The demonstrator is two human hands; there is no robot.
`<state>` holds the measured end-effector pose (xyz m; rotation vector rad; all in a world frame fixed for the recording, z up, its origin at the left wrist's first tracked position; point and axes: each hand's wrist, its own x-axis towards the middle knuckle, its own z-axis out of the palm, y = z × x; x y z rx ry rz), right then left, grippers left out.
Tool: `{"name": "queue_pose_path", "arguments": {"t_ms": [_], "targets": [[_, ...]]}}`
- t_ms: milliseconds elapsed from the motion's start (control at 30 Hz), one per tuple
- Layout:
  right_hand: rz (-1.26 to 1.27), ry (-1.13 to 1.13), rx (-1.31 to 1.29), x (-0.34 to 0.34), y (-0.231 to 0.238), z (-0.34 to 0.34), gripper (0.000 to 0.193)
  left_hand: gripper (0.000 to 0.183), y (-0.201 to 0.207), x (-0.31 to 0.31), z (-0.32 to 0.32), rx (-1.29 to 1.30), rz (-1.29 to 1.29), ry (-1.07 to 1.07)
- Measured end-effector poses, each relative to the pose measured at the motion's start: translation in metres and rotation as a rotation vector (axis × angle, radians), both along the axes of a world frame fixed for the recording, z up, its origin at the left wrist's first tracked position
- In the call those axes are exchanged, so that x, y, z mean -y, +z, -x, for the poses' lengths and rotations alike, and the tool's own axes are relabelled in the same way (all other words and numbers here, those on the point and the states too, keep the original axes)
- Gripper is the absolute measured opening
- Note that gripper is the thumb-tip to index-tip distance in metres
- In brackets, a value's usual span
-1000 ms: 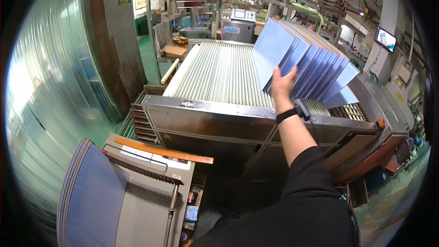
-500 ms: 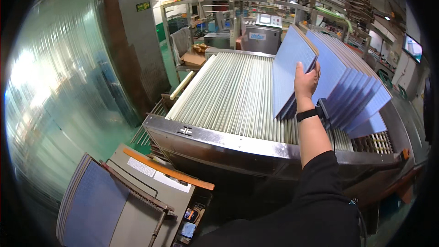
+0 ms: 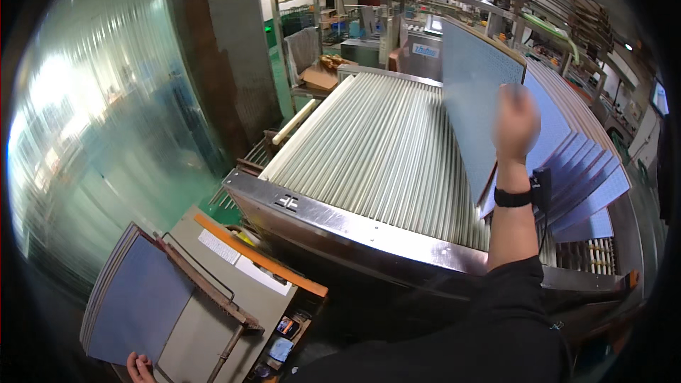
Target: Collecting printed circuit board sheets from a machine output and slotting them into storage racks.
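My right hand (image 3: 518, 124), blurred by motion, is closed on the right edge of a large thin blue board (image 3: 477, 92). The board leans steeply, its lower edge close above the roller conveyor (image 3: 362, 138). Behind that hand, several more blue boards (image 3: 592, 181) stand tilted in a fanned row on the conveyor's right side. At the lower left, my left hand (image 3: 140, 369) shows only its fingers, curled over the bottom edge of a stack of blue-grey boards (image 3: 138, 294). Its thumb and palm are out of sight.
The boards at lower left lean on a grey cart (image 3: 223, 305) with a rusty metal bar (image 3: 206, 287) and an orange edge strip (image 3: 259, 255). A steel rail (image 3: 376, 232) borders the conveyor. Left hangs a clear plastic strip curtain (image 3: 106, 142); beyond, a cardboard box (image 3: 319, 76).
My left hand has come into view at the stacked boards' lower edge. My right hand has shifted right with its board, baring more rollers. The view has turned slightly.
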<state>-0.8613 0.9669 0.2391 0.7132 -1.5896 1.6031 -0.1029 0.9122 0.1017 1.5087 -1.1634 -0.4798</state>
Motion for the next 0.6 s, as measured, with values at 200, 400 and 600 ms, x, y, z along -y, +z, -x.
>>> {"name": "queue_pose_path", "arguments": {"t_ms": [200, 400, 600], "targets": [[0.129, 0.376, 0.033, -0.059, 0.019, -0.025, 0.009, 0.04, -0.002, 0.039, 0.049, -0.037, -0.025, -0.15], [0.281, 0.666, 0.168, -0.073, 0.0, -0.025, 0.013, 0.022, -0.013, 0.086, 0.094, -0.084, 0.061, -0.414], [0.264, 0.811, 0.231, -0.052, -0.007, -0.026, 0.018, 0.019, -0.011, 0.096, 0.129, -0.139, 0.098, -0.568]]}}
